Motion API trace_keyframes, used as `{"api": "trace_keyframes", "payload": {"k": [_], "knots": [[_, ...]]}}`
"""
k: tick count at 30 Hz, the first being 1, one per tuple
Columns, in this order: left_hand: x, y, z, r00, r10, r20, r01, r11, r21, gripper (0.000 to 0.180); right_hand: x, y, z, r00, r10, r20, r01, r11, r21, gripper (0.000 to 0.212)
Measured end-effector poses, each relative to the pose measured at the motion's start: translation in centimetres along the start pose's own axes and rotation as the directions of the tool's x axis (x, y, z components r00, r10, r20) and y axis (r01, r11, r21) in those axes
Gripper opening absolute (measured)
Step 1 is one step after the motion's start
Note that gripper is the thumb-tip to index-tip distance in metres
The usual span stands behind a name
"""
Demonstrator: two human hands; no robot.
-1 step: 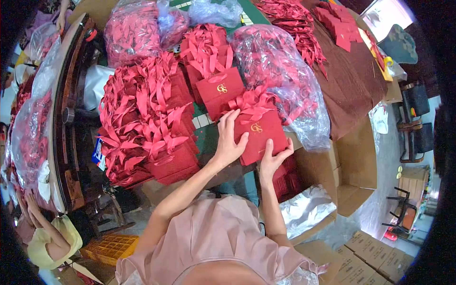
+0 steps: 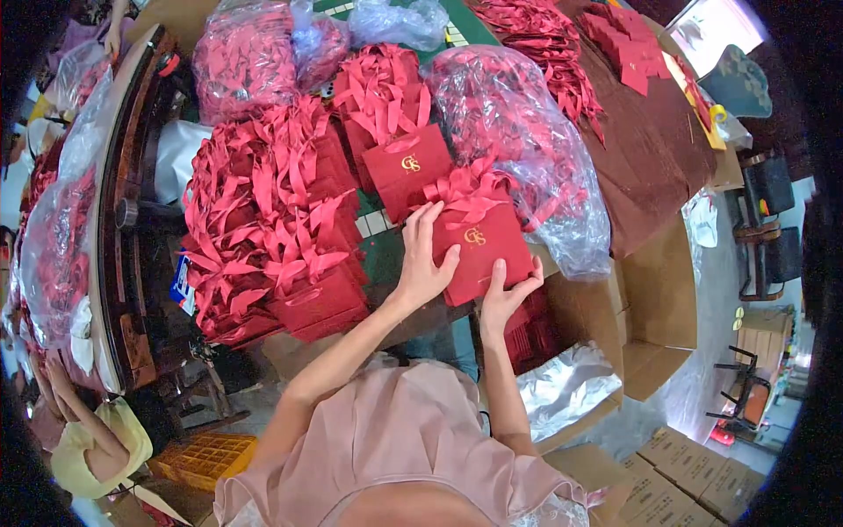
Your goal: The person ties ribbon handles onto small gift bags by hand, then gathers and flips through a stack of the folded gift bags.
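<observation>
A red paper gift bag (image 2: pixel 492 250) with a gold emblem and a red ribbon bow at its top lies between my two hands. My left hand (image 2: pixel 425 268) grips its left side, fingers at the upper corner and thumb over the front. At the lower right, my right hand (image 2: pixel 509 303) pinches the bag's edge, thumb on the front face. Just beyond it, another red gift bag (image 2: pixel 407 167) leans against a row of ribboned bags (image 2: pixel 378 88). To the left stand many more packed gift bags (image 2: pixel 277 228), their ribbons on top.
Clear plastic sacks (image 2: pixel 527 149) of red bags crowd the table's far side. An open cardboard box (image 2: pixel 659 299) with silver lining (image 2: pixel 566 391) stands at my right, red bags inside. Brown cloth (image 2: pixel 650 167) covers the right table. At lower left are an orange crate (image 2: pixel 204 458) and a person's arms (image 2: pixel 92 422).
</observation>
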State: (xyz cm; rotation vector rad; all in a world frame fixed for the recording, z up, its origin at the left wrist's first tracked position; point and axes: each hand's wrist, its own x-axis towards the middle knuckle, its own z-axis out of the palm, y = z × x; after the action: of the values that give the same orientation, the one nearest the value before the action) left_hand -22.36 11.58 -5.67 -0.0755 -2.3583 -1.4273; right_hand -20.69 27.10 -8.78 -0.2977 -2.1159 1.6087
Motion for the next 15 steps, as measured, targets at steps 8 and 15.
{"api": "trace_keyframes", "payload": {"k": [8,15], "knots": [[-0.5,0.9,-0.4,0.995,-0.015,-0.095,0.017,1.000,0.019,0.082,-1.1,-0.4,-1.2,0.991,0.114,0.067,-0.126,0.972,0.197,0.074],[-0.6,1.9,-0.7,0.987,0.003,-0.162,0.001,1.000,0.027,0.087,-1.5,0.8,-1.6,0.998,0.018,0.053,-0.023,0.996,0.090,0.067]]}}
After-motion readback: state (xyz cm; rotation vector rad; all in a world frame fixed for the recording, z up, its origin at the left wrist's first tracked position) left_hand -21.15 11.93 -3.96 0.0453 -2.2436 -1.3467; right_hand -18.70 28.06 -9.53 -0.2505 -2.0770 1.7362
